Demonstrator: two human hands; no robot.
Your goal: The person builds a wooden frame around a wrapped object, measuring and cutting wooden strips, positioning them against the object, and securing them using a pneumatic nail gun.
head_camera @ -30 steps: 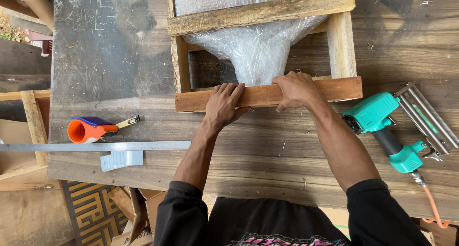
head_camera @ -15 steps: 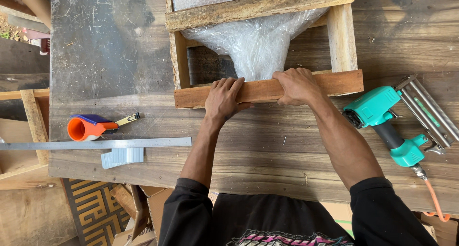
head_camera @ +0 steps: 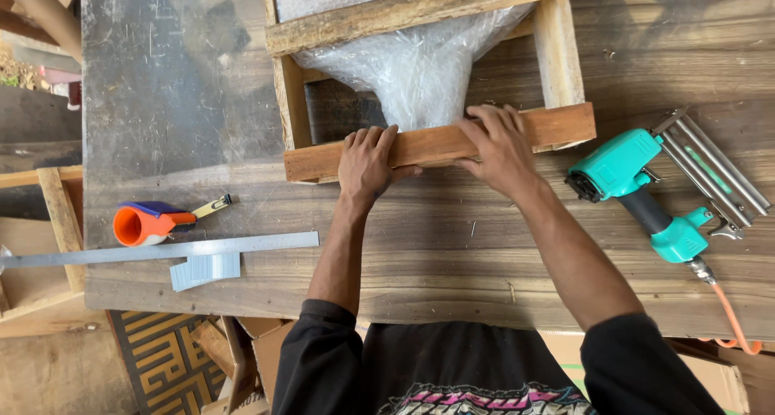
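Note:
A wooden frame [head_camera: 557, 52] lies on a wooden worktable [head_camera: 452, 245], with clear plastic wrap [head_camera: 420, 68] bunched inside it. Across the frame's near side rests a reddish wooden slat [head_camera: 557, 124]. My left hand [head_camera: 367, 161] grips the slat left of its middle, fingers over the top edge and thumb on the front. My right hand [head_camera: 500, 144] presses on the slat just right of the middle, fingers spread over it.
A teal nail gun [head_camera: 646, 193] with an orange hose [head_camera: 731, 318] lies at the right. At the left are an orange tape dispenser [head_camera: 149, 221], a long metal ruler [head_camera: 169, 249] and a small pale block [head_camera: 206, 270]. Cardboard and wood scraps sit below the table edge.
Both hands stay on the slat. The slat and the frame show hardly any movement; the view has shifted slightly.

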